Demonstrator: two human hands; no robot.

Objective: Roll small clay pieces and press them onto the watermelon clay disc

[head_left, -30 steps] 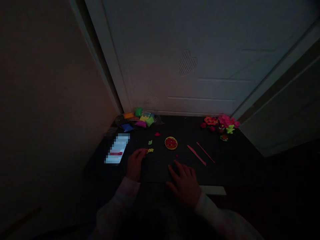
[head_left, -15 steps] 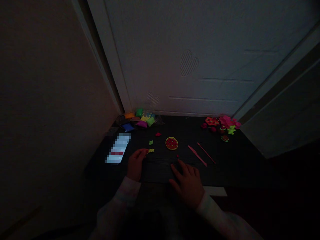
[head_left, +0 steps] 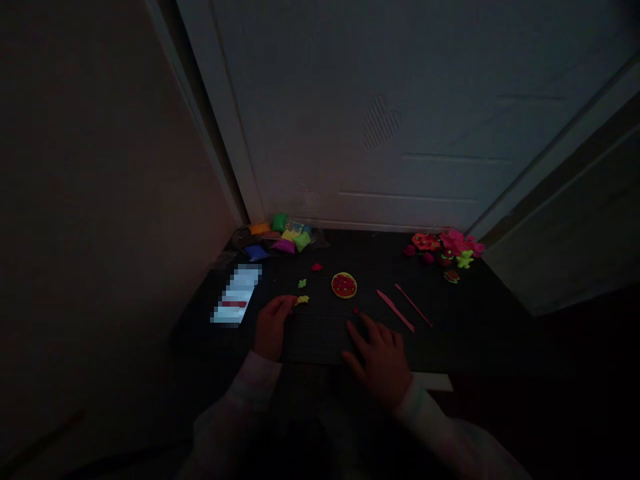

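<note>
My left hand [head_left: 273, 327] has its fingertips pinched at the edge of a small yellow clay piece [head_left: 303, 300], just above the dark table. My right hand [head_left: 381, 357] is open, palm down, with fingers spread low over the table. Just beyond its fingertips lies a tiny red clay ball [head_left: 355, 311]. Between and beyond the hands sits a round clay pizza [head_left: 345, 285] with a yellow rim and a red, dotted top. A green clay lump [head_left: 302, 283] and a red clay lump [head_left: 317, 267] lie to its left.
A pink plastic clay knife [head_left: 395, 311] and a thin pink stick [head_left: 413, 305] lie on the right. A lit phone [head_left: 237, 295] is at left. Bagged colored clay packs [head_left: 285, 245] stand at the back left, bright clay figures [head_left: 453, 243] at the back right. A door rises behind.
My right hand has shifted slightly to the right, its fingers still spread. My left hand keeps its pinch on the yellow clay piece. The view has tilted a little.
</note>
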